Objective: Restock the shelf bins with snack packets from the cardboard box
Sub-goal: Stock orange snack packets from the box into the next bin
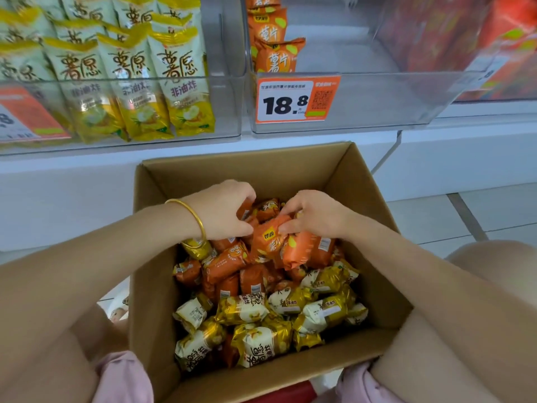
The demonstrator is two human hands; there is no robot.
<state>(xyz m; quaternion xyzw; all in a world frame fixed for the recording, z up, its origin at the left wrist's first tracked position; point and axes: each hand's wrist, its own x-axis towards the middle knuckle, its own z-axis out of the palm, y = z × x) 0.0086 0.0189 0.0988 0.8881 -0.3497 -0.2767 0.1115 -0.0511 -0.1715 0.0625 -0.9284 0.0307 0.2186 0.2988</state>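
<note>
Orange snack packets [270, 238] sit bunched between both hands at the far end of the cardboard box [290, 159]. The left hand [222, 210] and the right hand [316, 215] each curl their fingers round them. The near-empty clear bin [377, 97] lies ahead and above, slightly nearer the right hand.

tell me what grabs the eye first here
Both hands, the left hand and right hand, grip a bunch of orange packets at the far end of the open cardboard box, which also holds yellow packets. Above it, a bold 18.8 price tag fronts a nearly empty clear bin.
</note>
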